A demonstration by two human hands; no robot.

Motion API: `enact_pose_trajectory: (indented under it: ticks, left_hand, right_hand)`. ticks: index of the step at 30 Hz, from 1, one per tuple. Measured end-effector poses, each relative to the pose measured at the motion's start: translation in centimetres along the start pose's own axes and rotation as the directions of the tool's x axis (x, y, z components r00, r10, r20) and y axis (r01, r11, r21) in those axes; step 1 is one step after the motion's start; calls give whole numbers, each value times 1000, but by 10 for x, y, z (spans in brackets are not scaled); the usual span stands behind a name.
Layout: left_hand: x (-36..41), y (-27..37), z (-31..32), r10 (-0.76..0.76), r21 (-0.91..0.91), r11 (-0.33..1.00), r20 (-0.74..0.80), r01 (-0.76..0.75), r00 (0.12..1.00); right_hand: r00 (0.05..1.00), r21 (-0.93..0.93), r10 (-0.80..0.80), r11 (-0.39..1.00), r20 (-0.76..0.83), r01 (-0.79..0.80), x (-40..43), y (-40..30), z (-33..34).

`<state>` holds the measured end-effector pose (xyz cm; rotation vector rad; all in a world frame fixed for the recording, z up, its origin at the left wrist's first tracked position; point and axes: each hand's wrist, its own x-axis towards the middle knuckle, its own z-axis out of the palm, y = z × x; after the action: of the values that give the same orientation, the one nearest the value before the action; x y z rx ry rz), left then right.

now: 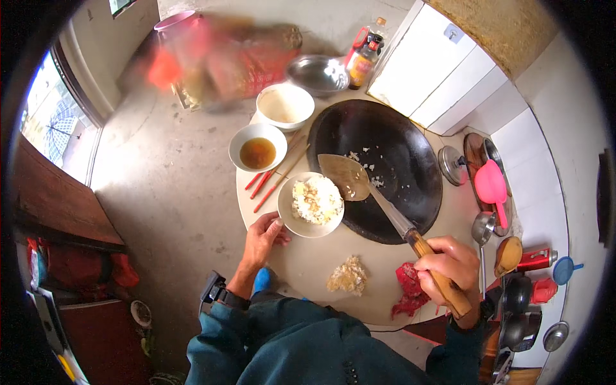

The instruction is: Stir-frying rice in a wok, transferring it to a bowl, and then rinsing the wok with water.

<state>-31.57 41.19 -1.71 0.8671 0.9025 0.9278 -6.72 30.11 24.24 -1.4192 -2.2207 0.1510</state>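
Observation:
My left hand [266, 236] grips the near-left rim of a white bowl [288, 219], which holds cooked rice [317, 199] with browned bits on top. In my right hand [450, 274] is the wooden handle of a wide metal wok spatula [344, 175]. Its blade reaches over the left edge of a large black wok [399, 144] and lies right beside the bowl's rim. A few rice grains cling to the blade. Small clumps of rice [373, 168] are scattered on the wok's inner surface.
A bowl of brown liquid [257, 154], a second white bowl [284, 108] and red-ended chopsticks [274, 185] stand left of the wok. A scrubbing pad [349, 276] and red cloth [410, 291] lie on the near counter. A pink ladle [491, 183], pot lid [452, 166] and bottles [363, 62] stand around it.

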Motion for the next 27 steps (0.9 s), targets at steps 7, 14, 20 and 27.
enact_pose_trajectory:
  ticks: [7, 14, 20, 27]
  left_hand:
    - [2, 1, 2, 9, 14, 1000, -12, -9, 1000]
    - [2, -1, 0, 9, 20, 1000, -21, -9, 1000]
    - [0, 3, 1, 12, 34, 999, 5, -12, 1000]
    - [0, 3, 1, 4, 28, 1000, -11, -3, 1000]
  right_hand:
    - [1000, 19, -5, 1000, 18, 4, -2, -4, -4]
    - [997, 71, -16, 997, 75, 11, 1, -4, 0]
    - [999, 116, 31, 993, 44, -36, 1, 4, 10]
    - [986, 187, 66, 982, -150, -37, -3, 17, 5]
